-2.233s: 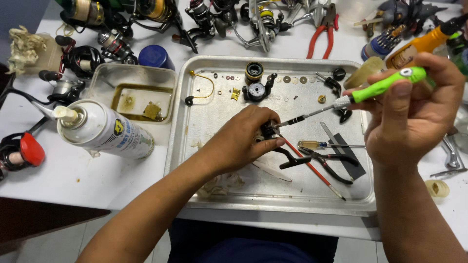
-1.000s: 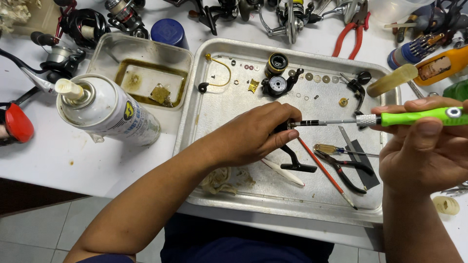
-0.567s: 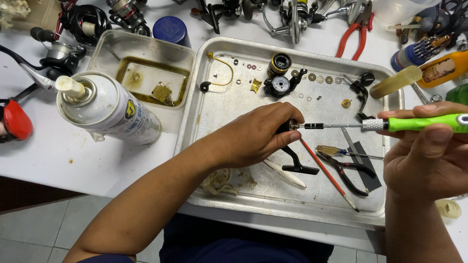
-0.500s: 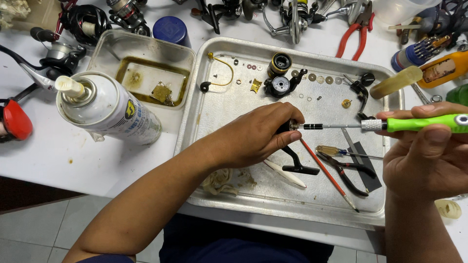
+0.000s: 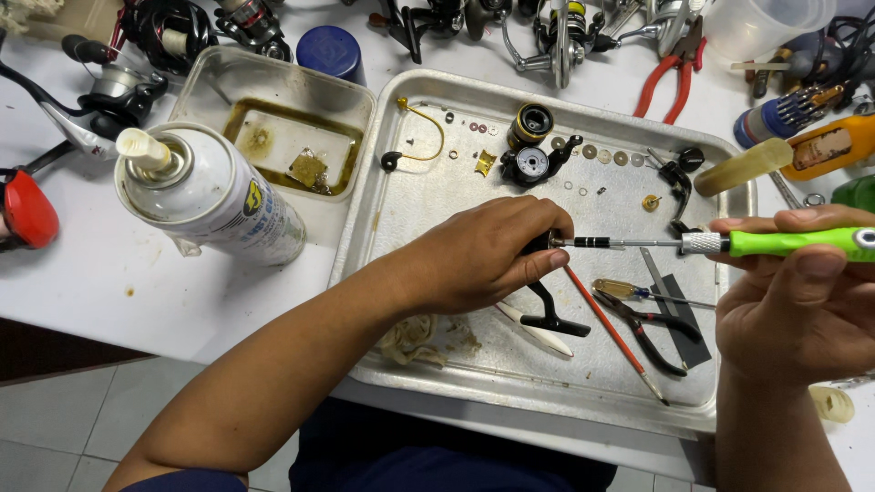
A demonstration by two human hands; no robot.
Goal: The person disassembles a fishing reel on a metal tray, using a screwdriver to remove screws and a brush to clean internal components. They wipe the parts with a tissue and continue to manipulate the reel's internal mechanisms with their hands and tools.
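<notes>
Gripping a small black reel part [image 5: 540, 244] over the metal tray [image 5: 410, 196], left hand [image 5: 483, 255] is clenched; right hand [image 5: 793, 310] is grasping green screwdriver [image 5: 784, 242]; tray is holding pliers [image 5: 652, 333], washers [image 5: 602, 155].

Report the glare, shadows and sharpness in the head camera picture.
Head view: even overhead light, sharp across the frame; soft glare on the shiny metal tray and the white spray can; a faint shadow lies under the left hand; the green-handled screwdriver in the right hand runs off the right edge.
</notes>
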